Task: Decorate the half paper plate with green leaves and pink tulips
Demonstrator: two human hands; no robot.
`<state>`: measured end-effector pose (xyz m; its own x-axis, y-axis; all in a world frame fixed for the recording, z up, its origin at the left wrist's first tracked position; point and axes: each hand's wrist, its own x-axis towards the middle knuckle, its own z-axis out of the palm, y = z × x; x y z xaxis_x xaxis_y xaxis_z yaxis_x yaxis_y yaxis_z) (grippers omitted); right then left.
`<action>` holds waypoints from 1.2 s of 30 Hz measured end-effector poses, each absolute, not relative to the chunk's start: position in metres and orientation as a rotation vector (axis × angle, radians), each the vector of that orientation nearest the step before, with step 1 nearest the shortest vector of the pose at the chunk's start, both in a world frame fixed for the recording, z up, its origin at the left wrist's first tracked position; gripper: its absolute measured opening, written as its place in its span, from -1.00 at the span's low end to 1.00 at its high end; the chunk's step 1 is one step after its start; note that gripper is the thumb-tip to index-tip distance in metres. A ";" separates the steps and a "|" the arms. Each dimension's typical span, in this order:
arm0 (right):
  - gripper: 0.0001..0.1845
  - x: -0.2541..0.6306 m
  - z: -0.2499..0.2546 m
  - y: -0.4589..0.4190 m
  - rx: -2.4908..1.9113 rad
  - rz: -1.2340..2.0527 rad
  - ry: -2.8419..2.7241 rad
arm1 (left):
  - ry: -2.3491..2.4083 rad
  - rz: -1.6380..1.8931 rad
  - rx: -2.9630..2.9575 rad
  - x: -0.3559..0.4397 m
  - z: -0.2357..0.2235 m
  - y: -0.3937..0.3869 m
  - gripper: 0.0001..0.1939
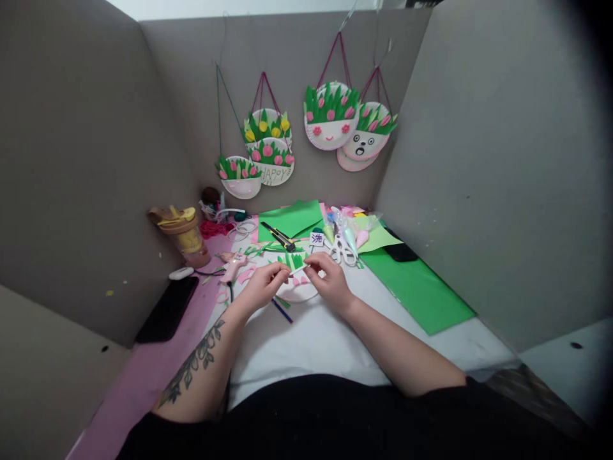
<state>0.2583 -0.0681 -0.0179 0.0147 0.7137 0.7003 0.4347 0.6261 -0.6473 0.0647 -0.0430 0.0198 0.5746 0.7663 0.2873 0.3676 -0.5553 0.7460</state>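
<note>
The left hand (pixel 265 285) and right hand (pixel 330 282) pinch a thin white strip (pixel 299 269) over the paper plate (pixel 297 295), between the desk's (pixel 311 348) near and back edges; light, even pressure should avoid creasing.

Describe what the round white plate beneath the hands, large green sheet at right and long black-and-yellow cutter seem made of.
Round white plate: probably matt paper or card, showing no strong shine.
Large green sheet: paper, card or foam; its smooth, even colour leaves it open.
Black-and-yellow cutter: likely hard plastic, from its straight, two-coloured body.
</note>
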 end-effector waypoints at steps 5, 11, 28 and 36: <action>-0.86 0.258 -0.018 -0.068 -1.050 0.297 -1.558 | 0.910 0.875 2.049 0.063 0.020 -0.043 -0.68; -0.79 0.259 -0.026 -0.060 -1.033 0.668 -1.354 | 0.846 0.938 1.888 0.062 0.017 -0.037 -0.61; -0.83 0.260 -0.019 -0.068 -0.960 0.246 -1.635 | 0.898 1.194 2.223 0.065 0.010 -0.035 -0.80; -0.70 0.243 -0.019 -0.069 -0.865 0.997 -1.209 | 1.046 1.533 2.198 0.072 0.007 -0.045 -0.84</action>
<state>0.2435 -0.0693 -0.0189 0.0667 0.9411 0.3314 -0.1463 0.3378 -0.9298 0.0715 -0.0451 0.0073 0.1820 0.6852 0.7052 0.4065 -0.7055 0.5806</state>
